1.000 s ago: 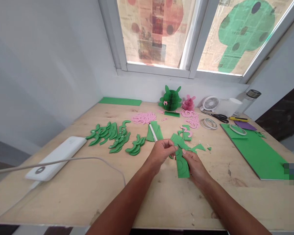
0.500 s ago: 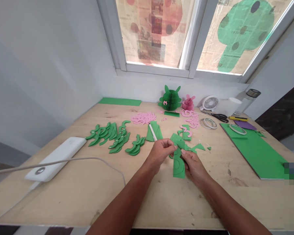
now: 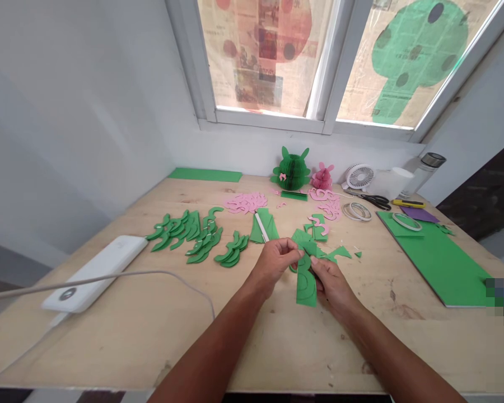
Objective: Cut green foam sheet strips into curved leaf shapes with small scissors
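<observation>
My left hand (image 3: 277, 260) pinches the upper part of a green paper piece (image 3: 306, 288) with thumb and fingertips. A curved pencil outline shows on the strip, and its right edge is cut in curves. At that edge my right hand (image 3: 331, 280) is closed, its thumb on the paper; a dark patch beneath the thumb is too hidden to name. Just beyond the fingers lie green paper scraps (image 3: 340, 252). A white pen (image 3: 261, 225) rests on green paper near my left knuckles. To the left sit stacks of curved green cutouts (image 3: 232, 249).
Pink cutouts (image 3: 247, 202) lie farther back, near a green honeycomb paper figure (image 3: 294, 170) and a pink one (image 3: 322, 177). Tape rolls (image 3: 358, 211), black scissors (image 3: 378, 200) and green sheets (image 3: 441, 263) are at right. A white power bank (image 3: 96, 271) with a cable is at left.
Almost nothing differs. The green paper piece has tilted or shifted very slightly between my fingers, and the camera view has moved a touch.
</observation>
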Available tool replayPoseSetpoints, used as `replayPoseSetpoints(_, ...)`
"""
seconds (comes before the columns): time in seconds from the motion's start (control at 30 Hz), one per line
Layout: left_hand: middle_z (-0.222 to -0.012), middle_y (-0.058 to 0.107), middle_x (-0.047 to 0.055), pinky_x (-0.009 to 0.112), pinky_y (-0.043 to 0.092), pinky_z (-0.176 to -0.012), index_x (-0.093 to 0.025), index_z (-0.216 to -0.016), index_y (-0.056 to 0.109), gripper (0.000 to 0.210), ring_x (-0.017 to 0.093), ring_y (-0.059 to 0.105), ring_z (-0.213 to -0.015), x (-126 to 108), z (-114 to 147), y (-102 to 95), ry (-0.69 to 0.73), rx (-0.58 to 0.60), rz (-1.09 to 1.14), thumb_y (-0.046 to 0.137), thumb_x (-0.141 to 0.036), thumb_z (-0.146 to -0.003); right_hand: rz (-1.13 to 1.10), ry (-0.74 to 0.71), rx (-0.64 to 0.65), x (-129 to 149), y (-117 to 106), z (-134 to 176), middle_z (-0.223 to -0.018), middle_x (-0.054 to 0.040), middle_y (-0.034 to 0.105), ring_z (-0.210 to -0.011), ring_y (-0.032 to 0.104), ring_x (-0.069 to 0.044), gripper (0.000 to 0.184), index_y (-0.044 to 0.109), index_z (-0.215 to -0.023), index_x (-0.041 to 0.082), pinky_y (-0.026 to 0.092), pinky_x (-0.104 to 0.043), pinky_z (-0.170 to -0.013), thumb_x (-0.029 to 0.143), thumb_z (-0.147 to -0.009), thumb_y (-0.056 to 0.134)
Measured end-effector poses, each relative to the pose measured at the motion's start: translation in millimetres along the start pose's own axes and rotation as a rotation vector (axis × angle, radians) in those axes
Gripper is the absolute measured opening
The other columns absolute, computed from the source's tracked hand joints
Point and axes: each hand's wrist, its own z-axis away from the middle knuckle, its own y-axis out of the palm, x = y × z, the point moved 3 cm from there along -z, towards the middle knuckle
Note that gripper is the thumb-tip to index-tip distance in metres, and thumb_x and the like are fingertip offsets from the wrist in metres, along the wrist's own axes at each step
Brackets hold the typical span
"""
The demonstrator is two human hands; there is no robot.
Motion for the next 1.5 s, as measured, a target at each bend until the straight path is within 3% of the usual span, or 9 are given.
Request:
replayPoseSetpoints(0.3, -0.047, 0.05, -0.004, 0.023, 0.037, -0.054, -0.016, -0.056, 0.053, 0.014, 0.009, 0.047, -0.048, 1.6, 0.0, -0.6, -0.003, 0.041, 0.06, 0.063, -0.023, -0.063, -0.072, 0.014, -0.021, -2.9, -1.2, 0.3, -0.048, 0.0085, 0.023, -0.042, 0.015, -0.007, 0.039, 0.05, -0.064, 0.017, 0.011, -0.022, -0.04, 0.053, -0.077, 0.056)
replayPoseSetpoints(0.57, -0.049, 0.052, -0.003, 0.025, 0.04, -0.057, -0.016, -0.059, 0.054, 0.017, 0.01, 0.049, -0.05, 7.9, -0.7, -0.1, -0.003, 0.06, 0.107, 0.065, -0.027, -0.066, -0.095, 0.057, -0.059, -1.1, -0.3, 1.6, -0.046, 0.006, 0.036, -0.041, 0.026, -0.007, 0.041, 0.053, -0.063, 0.016, 0.02, -0.021, -0.04, 0.056, -0.071, 0.06)
replayPoseSetpoints(0.97, -0.049, 0.051, -0.004, 0.025, 0.039, -0.057, -0.016, -0.059, 0.054, 0.017, 0.01, 0.048, -0.05, 9.7, -1.5, -1.4, -0.012, 0.042, 0.097, 0.066, -0.026, -0.065, -0.146, 0.022, -0.047, 0.5, -0.2, 1.3, -0.048, 0.0054, 0.037, -0.042, 0.021, -0.006, 0.04, 0.059, -0.067, 0.014, 0.014, -0.021, -0.038, 0.053, -0.074, 0.06)
replayPoseSetpoints(1.13, -0.049, 0.051, -0.003, 0.025, 0.039, -0.057, -0.016, -0.058, 0.054, 0.019, 0.01, 0.049, -0.05, 11.4, -1.4, -1.6, -0.021, 0.05, 0.092, 0.069, -0.027, -0.063, -0.168, 0.016, -0.035, 4.1, 1.8, 0.7, -0.052, 0.0014, 0.048, -0.045, 0.033, -0.008, 0.042, 0.064, -0.069, 0.012, 0.023, -0.021, -0.041, 0.054, -0.072, 0.061)
replayPoseSetpoints(1.5, -0.052, 0.053, -0.002, 0.025, 0.041, -0.057, -0.015, -0.062, 0.057, 0.018, 0.01, 0.048, -0.051, 7.7, -1.7, -2.5, -0.005, 0.045, 0.134, 0.067, -0.03, -0.066, -0.135, -0.016, -0.009, 5.5, 1.1, 1.3, -0.056, 0.0, 0.05, -0.051, 0.039, -0.011, 0.041, 0.065, -0.067, 0.012, 0.032, -0.024, -0.049, 0.052, -0.074, 0.06)
